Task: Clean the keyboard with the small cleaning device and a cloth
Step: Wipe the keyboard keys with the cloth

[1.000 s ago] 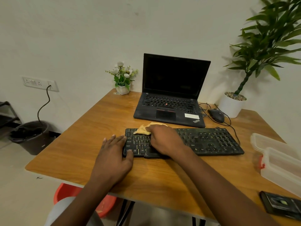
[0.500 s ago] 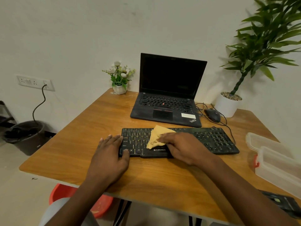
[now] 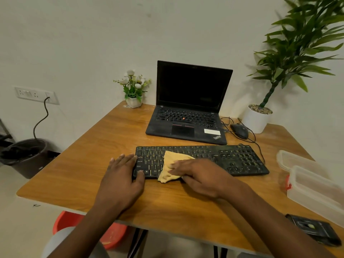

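A black keyboard [image 3: 232, 159] lies across the wooden table [image 3: 93, 164] in front of me. A yellow cloth [image 3: 172, 165] is spread over its left-middle keys and hangs over the front edge. My right hand [image 3: 199, 175] lies flat on the cloth and presses it onto the keyboard. At the keyboard's left end rests my left hand [image 3: 122, 181], fingers spread, thumb on the front left corner, holding it still. I cannot tell whether the flat black device [image 3: 314, 231] at the table's front right corner is the small cleaning device.
An open black laptop [image 3: 188, 112] stands behind the keyboard, with a wired mouse [image 3: 239, 130] to its right. A small flower pot [image 3: 134, 90] and a large potted plant [image 3: 260, 116] sit at the back. Clear plastic boxes [image 3: 312, 185] are at the right edge. A bin [image 3: 24, 155] and red tub [image 3: 111, 237] are on the floor.
My right hand has dragged the cloth from the keyboard's back edge down to its front edge, and the cloth now hangs over that edge. My left hand stays at the left end.
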A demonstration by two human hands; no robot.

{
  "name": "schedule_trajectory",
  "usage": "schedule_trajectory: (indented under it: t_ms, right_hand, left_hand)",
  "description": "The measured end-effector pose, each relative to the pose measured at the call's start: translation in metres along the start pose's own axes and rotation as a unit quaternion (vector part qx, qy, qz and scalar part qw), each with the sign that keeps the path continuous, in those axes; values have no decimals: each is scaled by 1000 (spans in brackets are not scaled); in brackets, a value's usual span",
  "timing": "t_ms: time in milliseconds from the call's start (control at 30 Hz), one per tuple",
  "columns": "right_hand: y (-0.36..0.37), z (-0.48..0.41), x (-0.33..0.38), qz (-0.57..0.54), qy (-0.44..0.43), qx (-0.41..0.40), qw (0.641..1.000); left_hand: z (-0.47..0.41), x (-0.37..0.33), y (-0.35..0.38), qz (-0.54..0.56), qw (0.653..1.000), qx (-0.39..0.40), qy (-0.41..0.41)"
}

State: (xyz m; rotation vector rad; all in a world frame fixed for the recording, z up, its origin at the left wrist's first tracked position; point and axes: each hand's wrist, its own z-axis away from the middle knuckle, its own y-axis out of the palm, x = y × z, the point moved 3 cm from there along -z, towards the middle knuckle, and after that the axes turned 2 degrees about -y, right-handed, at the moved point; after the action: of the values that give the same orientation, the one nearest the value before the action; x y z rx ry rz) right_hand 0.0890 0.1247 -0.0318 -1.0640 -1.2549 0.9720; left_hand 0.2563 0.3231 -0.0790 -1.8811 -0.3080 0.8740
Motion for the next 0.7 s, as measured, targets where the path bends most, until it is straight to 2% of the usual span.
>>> schedule_trajectory:
  t_ms: [233,433,567,700]
  right_hand:
    - [-8,8,-37,36,130,-89,987]
    - [15,-15,4,17,68,-88,994]
    - [12,7,11,6,17,-33,999]
    - [-2,40,-21,21,62,-36,997]
  left_hand:
    - [1,0,1,4,1000,1,3]
    - [2,-3,-1,12,1000,6,-3]
    - [3,-5,-2,13,1000,-2,-7]
    - [3,-4,-1,12,1000,-4,0]
